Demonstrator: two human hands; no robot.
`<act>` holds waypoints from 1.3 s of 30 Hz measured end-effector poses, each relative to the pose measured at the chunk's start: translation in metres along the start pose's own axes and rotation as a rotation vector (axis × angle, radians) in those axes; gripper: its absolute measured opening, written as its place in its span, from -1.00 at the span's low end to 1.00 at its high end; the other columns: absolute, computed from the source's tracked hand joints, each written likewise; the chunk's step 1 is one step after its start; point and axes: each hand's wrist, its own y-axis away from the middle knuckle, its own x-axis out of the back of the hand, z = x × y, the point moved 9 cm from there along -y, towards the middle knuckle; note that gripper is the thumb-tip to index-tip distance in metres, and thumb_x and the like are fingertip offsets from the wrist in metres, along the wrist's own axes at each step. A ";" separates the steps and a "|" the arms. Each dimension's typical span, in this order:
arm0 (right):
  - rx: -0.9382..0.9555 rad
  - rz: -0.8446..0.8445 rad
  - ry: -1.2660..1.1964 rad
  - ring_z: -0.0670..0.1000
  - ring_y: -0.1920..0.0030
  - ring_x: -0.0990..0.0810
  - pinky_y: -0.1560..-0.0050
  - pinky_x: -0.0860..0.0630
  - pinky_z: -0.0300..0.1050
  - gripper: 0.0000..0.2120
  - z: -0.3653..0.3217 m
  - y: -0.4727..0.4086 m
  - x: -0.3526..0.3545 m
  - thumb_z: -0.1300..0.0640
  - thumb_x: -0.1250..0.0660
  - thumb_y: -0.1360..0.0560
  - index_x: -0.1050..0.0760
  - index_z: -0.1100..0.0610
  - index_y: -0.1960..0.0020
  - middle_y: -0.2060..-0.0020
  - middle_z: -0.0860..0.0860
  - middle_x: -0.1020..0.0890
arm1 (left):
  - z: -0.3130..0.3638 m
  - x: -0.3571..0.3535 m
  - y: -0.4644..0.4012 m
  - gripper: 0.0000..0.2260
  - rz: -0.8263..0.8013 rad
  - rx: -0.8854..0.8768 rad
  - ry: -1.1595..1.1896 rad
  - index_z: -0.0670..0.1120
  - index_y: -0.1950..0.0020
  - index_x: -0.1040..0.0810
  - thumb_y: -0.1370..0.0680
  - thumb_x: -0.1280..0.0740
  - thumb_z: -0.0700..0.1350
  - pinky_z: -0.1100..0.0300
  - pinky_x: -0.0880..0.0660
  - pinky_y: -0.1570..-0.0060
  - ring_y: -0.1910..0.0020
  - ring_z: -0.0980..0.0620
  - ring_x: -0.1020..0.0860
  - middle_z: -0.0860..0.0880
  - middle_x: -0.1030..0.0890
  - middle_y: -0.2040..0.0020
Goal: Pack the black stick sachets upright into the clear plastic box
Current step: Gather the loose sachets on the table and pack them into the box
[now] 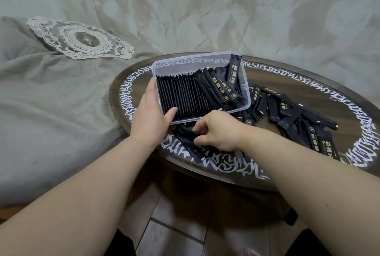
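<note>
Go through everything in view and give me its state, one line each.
Clear plastic box: lidless, tilted, partly filled.
Packed sachets: upright in a row, rightmost ones leaning.
Loose sachets: scattered flat on the round table.
Left hand: gripping the box's corner.
Right hand: pinching sachets off the table.

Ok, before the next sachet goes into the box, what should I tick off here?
1. Left hand steadies box: ok.
2. Right hand grips sachets at the table's near edge: ok.
3. Packed row upright: ok.
4. Right-end sachets upright: not ok, leaning.
5. Free space in box: ok, far side bare.
6. Loose pile remaining: ok, many.
</note>
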 end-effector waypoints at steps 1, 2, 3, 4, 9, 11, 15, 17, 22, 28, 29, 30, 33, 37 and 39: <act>-0.012 -0.014 0.026 -0.04 0.10 -0.61 0.00 -0.51 -0.18 -0.78 -0.002 -0.003 -0.007 0.06 -0.44 -0.44 -0.63 0.10 -0.06 0.12 -0.02 -0.67 | -0.001 0.000 0.000 -0.20 -0.003 0.004 0.007 0.06 -0.55 0.00 -0.47 -0.44 -0.02 -0.09 -0.44 -0.22 -0.29 -0.07 -0.46 -0.02 -0.45 -0.35; -0.032 -0.021 0.066 -0.01 0.08 -0.60 -0.03 -0.53 -0.14 -0.73 -0.003 -0.006 -0.013 0.02 -0.45 -0.43 -0.61 0.12 -0.07 0.09 0.00 -0.66 | -0.002 0.000 0.000 -0.19 -0.006 0.009 0.014 0.08 -0.54 0.00 -0.47 -0.45 -0.01 -0.10 -0.45 -0.20 -0.28 -0.07 -0.48 -0.02 -0.48 -0.33; -0.054 -0.022 0.107 0.02 0.09 -0.60 -0.02 -0.54 -0.09 -0.70 -0.002 -0.008 -0.016 -0.03 -0.45 -0.42 -0.60 0.13 -0.06 0.10 0.01 -0.65 | -0.003 -0.001 0.000 -0.19 -0.008 0.014 0.018 0.11 -0.54 0.01 -0.46 -0.45 -0.01 -0.11 -0.46 -0.19 -0.26 -0.07 -0.49 -0.01 -0.50 -0.32; -0.080 -0.022 0.140 0.04 0.10 -0.60 0.00 -0.55 -0.06 -0.66 0.000 -0.010 -0.018 -0.07 -0.45 -0.41 -0.60 0.15 -0.03 0.12 0.04 -0.66 | -0.004 -0.001 0.000 -0.18 -0.009 0.020 0.019 0.12 -0.53 0.01 -0.45 -0.46 0.00 -0.10 -0.46 -0.19 -0.26 -0.06 -0.50 0.00 -0.51 -0.31; -0.148 0.002 0.170 0.08 0.11 -0.61 0.04 -0.57 -0.01 -0.55 0.007 -0.009 -0.019 -0.19 -0.40 -0.41 -0.59 0.21 0.01 0.14 0.09 -0.66 | -0.006 0.000 -0.001 -0.14 -0.005 0.025 0.025 0.11 -0.54 0.03 -0.43 -0.47 0.02 -0.07 -0.46 -0.20 -0.25 -0.05 -0.51 0.01 -0.53 -0.30; -0.147 0.005 0.178 0.08 0.12 -0.60 0.06 -0.57 -0.01 -0.55 0.006 -0.006 -0.022 -0.19 -0.39 -0.41 -0.58 0.21 0.03 0.15 0.09 -0.66 | -0.007 0.000 -0.002 -0.15 -0.009 0.024 0.029 0.11 -0.54 0.03 -0.43 -0.47 0.02 -0.08 -0.46 -0.19 -0.24 -0.05 -0.52 0.01 -0.53 -0.30; -0.109 -0.040 0.175 0.09 0.14 -0.58 0.11 -0.52 -0.07 -0.65 -0.001 -0.008 -0.031 -0.10 -0.42 -0.41 -0.57 0.20 0.08 0.18 0.09 -0.64 | -0.007 -0.001 -0.002 -0.14 -0.009 0.030 0.025 0.12 -0.54 0.03 -0.43 -0.48 0.03 -0.09 -0.46 -0.20 -0.25 -0.06 -0.52 0.01 -0.53 -0.30; -0.078 -0.080 0.156 0.04 0.19 -0.55 0.17 -0.47 -0.12 -0.74 -0.002 -0.006 -0.030 -0.06 -0.46 -0.39 -0.50 0.11 0.17 0.26 0.01 -0.59 | -0.007 0.000 -0.002 -0.13 -0.009 0.035 0.025 0.12 -0.54 0.03 -0.42 -0.48 0.03 -0.09 -0.47 -0.18 -0.22 -0.06 -0.53 0.00 -0.54 -0.29; -0.050 -0.151 0.080 -0.08 0.31 -0.47 0.25 -0.41 -0.20 -0.80 0.002 0.007 0.000 0.02 -0.50 -0.37 -0.50 0.06 0.21 0.35 -0.08 -0.53 | -0.004 0.001 -0.002 -0.15 -0.003 0.022 0.023 0.12 -0.53 0.03 -0.43 -0.47 0.04 -0.08 -0.50 -0.12 -0.15 -0.08 -0.57 0.01 -0.58 -0.22; -0.113 0.361 -0.268 -0.07 0.38 -0.50 0.27 -0.46 -0.18 -0.81 0.017 0.009 0.069 0.04 -0.46 -0.42 -0.52 0.10 0.26 0.42 -0.07 -0.53 | -0.002 0.006 -0.001 -0.19 0.019 0.044 -0.034 0.08 -0.55 0.04 -0.48 -0.42 0.06 -0.02 -0.51 0.01 -0.01 -0.15 -0.59 -0.09 -0.63 -0.04; -0.141 0.456 -0.289 -0.03 0.35 -0.54 0.24 -0.50 -0.14 -0.79 0.023 0.008 0.074 0.03 -0.45 -0.43 -0.49 0.08 0.28 0.42 -0.06 -0.53 | -0.002 0.007 -0.001 -0.19 0.016 0.052 -0.032 0.08 -0.55 0.03 -0.48 -0.42 0.06 -0.03 -0.52 0.02 0.01 -0.15 -0.59 -0.10 -0.63 -0.02; -0.166 0.528 -0.299 0.02 0.31 -0.59 0.18 -0.56 -0.07 -0.78 0.027 0.006 0.077 0.02 -0.44 -0.43 -0.47 0.07 0.29 0.41 -0.04 -0.54 | -0.002 0.008 -0.001 -0.19 0.014 0.056 -0.032 0.08 -0.55 0.03 -0.48 -0.42 0.06 -0.04 -0.52 0.02 0.02 -0.15 -0.59 -0.11 -0.63 0.00; -0.190 0.622 -0.255 0.09 0.21 -0.63 0.07 -0.58 0.03 -0.79 0.027 -0.003 0.078 0.01 -0.41 -0.44 -0.48 0.08 0.29 0.33 0.01 -0.60 | 0.000 0.009 0.001 -0.20 0.015 0.063 -0.033 0.07 -0.56 0.02 -0.48 -0.42 0.07 -0.07 -0.53 0.02 0.03 -0.16 -0.59 -0.12 -0.62 0.01; -0.181 0.626 -0.109 0.03 0.12 -0.56 0.07 -0.48 -0.11 -0.79 0.009 -0.014 0.067 -0.02 -0.38 -0.46 -0.50 0.09 0.23 0.28 -0.03 -0.58 | 0.003 0.011 0.003 -0.23 0.021 0.055 -0.024 0.02 -0.55 -0.02 -0.49 -0.41 0.05 -0.01 -0.50 0.10 0.08 -0.13 -0.58 0.02 -0.55 0.21; -0.190 0.619 -0.044 0.05 0.10 -0.54 0.11 -0.43 -0.12 -0.79 0.004 -0.021 0.063 -0.02 -0.36 -0.47 -0.46 0.08 0.25 0.25 -0.02 -0.58 | 0.004 0.012 0.003 -0.26 0.013 0.050 -0.008 0.02 -0.55 -0.04 -0.50 -0.40 0.02 0.06 -0.44 0.18 0.16 -0.06 -0.57 0.14 -0.46 0.31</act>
